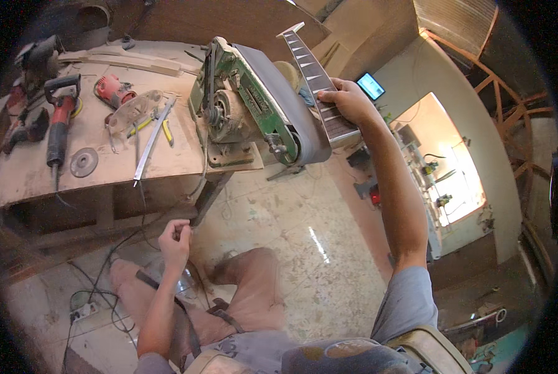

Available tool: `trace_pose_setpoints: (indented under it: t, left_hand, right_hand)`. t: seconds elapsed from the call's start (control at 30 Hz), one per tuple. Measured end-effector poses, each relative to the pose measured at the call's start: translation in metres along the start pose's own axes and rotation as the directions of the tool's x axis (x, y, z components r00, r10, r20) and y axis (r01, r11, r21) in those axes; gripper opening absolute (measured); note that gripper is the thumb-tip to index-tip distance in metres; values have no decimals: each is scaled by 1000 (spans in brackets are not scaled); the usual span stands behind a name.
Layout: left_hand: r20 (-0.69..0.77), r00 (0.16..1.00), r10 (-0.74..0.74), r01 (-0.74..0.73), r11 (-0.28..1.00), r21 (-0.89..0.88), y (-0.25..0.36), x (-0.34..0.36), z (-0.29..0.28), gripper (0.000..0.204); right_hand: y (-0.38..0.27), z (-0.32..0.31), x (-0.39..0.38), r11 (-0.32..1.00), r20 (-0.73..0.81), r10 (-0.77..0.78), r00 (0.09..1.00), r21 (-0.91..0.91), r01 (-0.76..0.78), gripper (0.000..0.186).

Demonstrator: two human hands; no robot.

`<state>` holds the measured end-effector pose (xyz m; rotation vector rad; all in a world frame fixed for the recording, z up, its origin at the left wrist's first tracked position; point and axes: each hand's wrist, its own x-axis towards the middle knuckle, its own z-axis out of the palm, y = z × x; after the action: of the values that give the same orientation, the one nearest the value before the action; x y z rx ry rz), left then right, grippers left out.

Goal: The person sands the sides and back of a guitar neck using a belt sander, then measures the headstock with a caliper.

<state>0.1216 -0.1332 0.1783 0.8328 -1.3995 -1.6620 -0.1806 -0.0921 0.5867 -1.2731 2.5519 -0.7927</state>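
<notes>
My right hand (353, 103) is closed round a guitar neck (312, 70), its thumb lying on the dark fretboard with pale pointed inlays. The narrow white-edged headstock end points up and away, and the wider end is towards me. Right beside the neck stands a green belt sander (254, 107) with a wide grey belt (280, 93); whether the neck touches the belt I cannot tell. Lower down, in front of the bench, my left hand (175, 242) hangs in the air with its fingers curled in. Nothing shows in it.
On the dusty bench (104, 177) lie a red and black power tool (61, 121), a red tool with a clear guard (114, 90), a metal rule (154, 138), yellow-handled pliers (168, 133), a round disc (84, 163) and wood strips (129, 60). Cables (101, 292) trail across the floor at left.
</notes>
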Motion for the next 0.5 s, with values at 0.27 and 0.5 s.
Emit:
trace_pose_setpoints:
  t: [0.27,0.5]
  left_hand:
    - [693,634,-342,-193,799,570,-191,52,-49,37]
    - [538,599,-594,5,674,738,-282,72,-51,45]
  right_hand:
    - [-27,23,17,986,-37,80,996,-145,-85,42]
    - [-35,44,29,976,-56,138,989,-162,-145,47]
